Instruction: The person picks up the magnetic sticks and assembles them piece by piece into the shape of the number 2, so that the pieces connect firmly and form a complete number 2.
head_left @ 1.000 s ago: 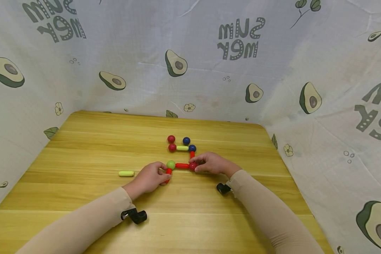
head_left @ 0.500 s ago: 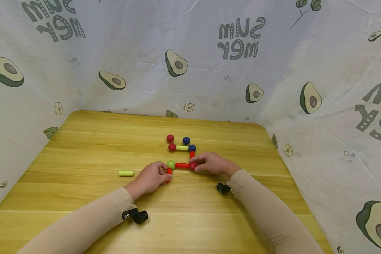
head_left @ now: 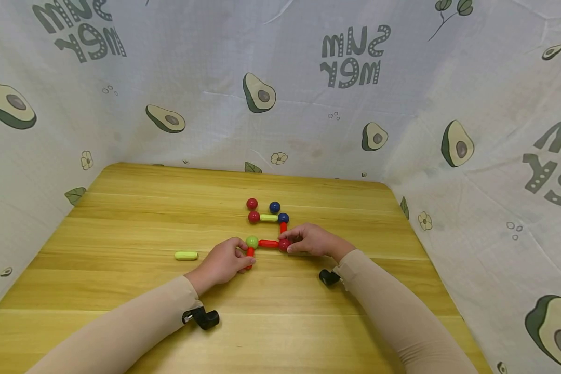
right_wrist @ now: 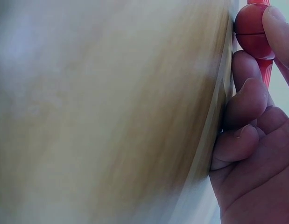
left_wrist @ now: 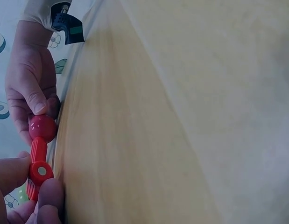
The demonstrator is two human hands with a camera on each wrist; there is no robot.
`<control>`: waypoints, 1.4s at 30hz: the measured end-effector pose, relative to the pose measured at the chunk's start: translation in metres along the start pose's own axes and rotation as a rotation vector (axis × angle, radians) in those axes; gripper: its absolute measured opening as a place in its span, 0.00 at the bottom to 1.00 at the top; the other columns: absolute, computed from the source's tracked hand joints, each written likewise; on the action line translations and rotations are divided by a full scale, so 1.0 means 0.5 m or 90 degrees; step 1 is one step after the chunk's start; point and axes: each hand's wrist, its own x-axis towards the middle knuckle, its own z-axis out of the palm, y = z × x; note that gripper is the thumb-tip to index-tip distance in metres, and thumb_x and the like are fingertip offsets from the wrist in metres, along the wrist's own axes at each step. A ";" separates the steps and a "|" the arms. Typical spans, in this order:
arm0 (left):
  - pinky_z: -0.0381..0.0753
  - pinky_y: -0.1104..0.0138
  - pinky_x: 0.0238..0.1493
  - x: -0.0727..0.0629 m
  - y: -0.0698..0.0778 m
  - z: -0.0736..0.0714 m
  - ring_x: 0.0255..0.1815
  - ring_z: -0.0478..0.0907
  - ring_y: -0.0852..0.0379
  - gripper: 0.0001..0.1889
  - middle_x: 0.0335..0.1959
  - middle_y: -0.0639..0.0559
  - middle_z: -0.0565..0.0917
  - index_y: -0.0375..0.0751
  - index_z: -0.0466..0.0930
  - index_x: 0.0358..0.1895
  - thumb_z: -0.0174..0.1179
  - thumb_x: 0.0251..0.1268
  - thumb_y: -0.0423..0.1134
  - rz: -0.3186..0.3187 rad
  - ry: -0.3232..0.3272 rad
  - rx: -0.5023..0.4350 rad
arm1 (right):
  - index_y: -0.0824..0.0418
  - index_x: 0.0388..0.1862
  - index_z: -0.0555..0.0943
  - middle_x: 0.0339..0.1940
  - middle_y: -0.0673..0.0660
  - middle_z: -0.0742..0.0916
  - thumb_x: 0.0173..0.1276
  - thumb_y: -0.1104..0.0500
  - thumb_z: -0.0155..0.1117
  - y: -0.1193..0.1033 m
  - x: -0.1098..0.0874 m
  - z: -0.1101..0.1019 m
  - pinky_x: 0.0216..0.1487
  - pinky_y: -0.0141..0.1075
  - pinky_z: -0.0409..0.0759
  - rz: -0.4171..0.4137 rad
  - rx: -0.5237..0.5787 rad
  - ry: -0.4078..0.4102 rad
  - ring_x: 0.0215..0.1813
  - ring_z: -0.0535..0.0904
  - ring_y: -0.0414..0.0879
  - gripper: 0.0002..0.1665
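Chain: mid-table (head_left: 285, 332), between your hands and beyond; green ball (head_left: 252, 242), cross red rod (head_left: 268, 243), corner red ball (head_left: 284, 244), far red rod (head_left: 283, 227), linked blue ball (head_left: 283, 218), linked yellow-green rod (head_left: 268, 218), end red ball (head_left: 254, 217).
Near red rod (head_left: 250, 252): points back toward you from the green ball, appears to touch it.
Feel: probably light, stiff, not fragile; glossy balls likely roll or slip, ribbed rods should grip better.
Joints: likely magnetic, judging by the pale disc on the near red rod's end; expect swivel where ball meets rod.
Best hold: ribbed flanks of the near red rod, ball end left free; corner red ball across its sides, to steady both its rods.
Left hand (head_left: 219, 259): narrow; you pinch the near red rod between thumb and fingers.
Right hand (head_left: 315, 240): narrow; you pinch the corner red ball, thumb against forefinger, other fingers curled low by the table.
Forearms (head_left: 392, 306): slant inward from both lower corners.
Spares: spare red ball (head_left: 252, 203) and spare blue ball (head_left: 275, 207) beyond the chain; spare yellow-green rod (head_left: 186, 255) left of your left hand.
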 end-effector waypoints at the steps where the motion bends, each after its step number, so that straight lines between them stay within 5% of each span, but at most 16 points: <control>1: 0.80 0.67 0.34 0.000 0.000 0.000 0.31 0.84 0.59 0.19 0.34 0.52 0.86 0.37 0.78 0.56 0.71 0.70 0.44 -0.001 0.001 0.000 | 0.53 0.64 0.86 0.61 0.53 0.88 0.74 0.59 0.71 0.000 0.000 0.000 0.67 0.45 0.80 0.000 0.000 0.000 0.57 0.80 0.46 0.21; 42: 0.79 0.67 0.34 -0.002 0.003 0.001 0.30 0.83 0.59 0.19 0.33 0.52 0.86 0.37 0.78 0.54 0.71 0.70 0.44 -0.001 0.001 -0.005 | 0.53 0.65 0.86 0.60 0.53 0.89 0.73 0.59 0.72 0.006 0.001 0.001 0.66 0.45 0.79 -0.001 -0.002 0.004 0.56 0.79 0.47 0.22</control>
